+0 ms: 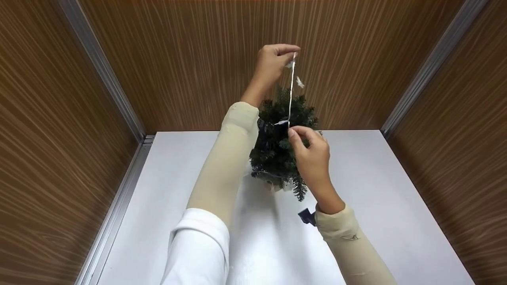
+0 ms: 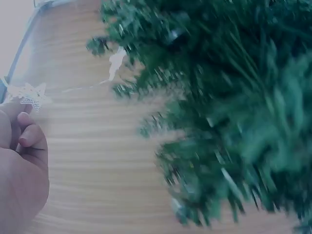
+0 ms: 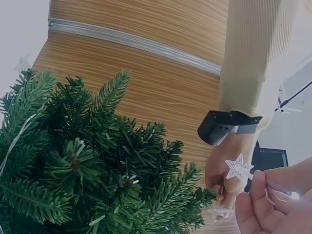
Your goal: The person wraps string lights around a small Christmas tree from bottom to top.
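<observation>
A small artificial Christmas tree [image 1: 273,152] stands on the white table, partly hidden by the arms. Above its top, my left hand [image 1: 273,59] pinches a thin whitish wire [image 1: 292,87] of a star string light. Lower down, in front of the branches, my right hand [image 1: 313,152] pinches the same wire between thumb and fingertips, and the stretch between both hands is taut. One clear star [image 3: 239,166] sits just beyond the right fingertips in the right wrist view. Close to the left fingers is another star [image 2: 35,97]; a blurred one [image 2: 116,63] hangs nearer the branches.
Wood-grain panels [image 1: 190,67] enclose the white table [image 1: 158,221] at the back and sides, with metal rails [image 1: 115,79] along the corners. Another length of wire [image 3: 17,139] lies on the branches, and a star [image 3: 22,63] shows at the tree's far side.
</observation>
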Tool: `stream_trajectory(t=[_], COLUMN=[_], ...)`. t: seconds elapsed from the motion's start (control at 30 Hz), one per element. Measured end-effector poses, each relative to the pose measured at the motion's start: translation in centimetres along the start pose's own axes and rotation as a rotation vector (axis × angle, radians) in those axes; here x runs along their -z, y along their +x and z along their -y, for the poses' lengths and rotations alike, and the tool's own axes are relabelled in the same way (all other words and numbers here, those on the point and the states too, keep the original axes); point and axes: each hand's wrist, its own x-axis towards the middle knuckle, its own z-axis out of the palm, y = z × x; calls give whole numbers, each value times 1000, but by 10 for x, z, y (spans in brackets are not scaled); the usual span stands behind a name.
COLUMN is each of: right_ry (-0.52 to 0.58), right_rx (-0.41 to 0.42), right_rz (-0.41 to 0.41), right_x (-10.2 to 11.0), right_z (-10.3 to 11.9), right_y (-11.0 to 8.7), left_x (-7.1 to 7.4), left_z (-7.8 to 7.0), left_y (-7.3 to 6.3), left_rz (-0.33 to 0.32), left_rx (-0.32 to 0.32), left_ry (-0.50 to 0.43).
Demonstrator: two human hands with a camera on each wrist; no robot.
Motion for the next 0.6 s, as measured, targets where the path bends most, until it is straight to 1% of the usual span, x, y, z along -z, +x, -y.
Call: stream_trajectory(t=[0.17, 0.23, 0.33, 0.43, 0.6], right_ry=[0, -1, -10, -24, -50], right_rx=[-19, -29, -32, -24, -11], right_rz=[23, 29, 37, 42, 45], right_x=[-6, -9, -13, -15, -17], right_z=[1, 3, 5, 6, 7], right_y=[1, 0, 0, 0, -2], left_x=[16, 22, 30, 38, 52], left_z=[22, 30, 39, 45, 54], left_y=[-1, -3, -5, -9, -18], left_rz=[-70, -93, -117, -134, -162], left_rx=[64, 77, 71, 68, 58], left_ry=[44, 70, 98, 110, 95])
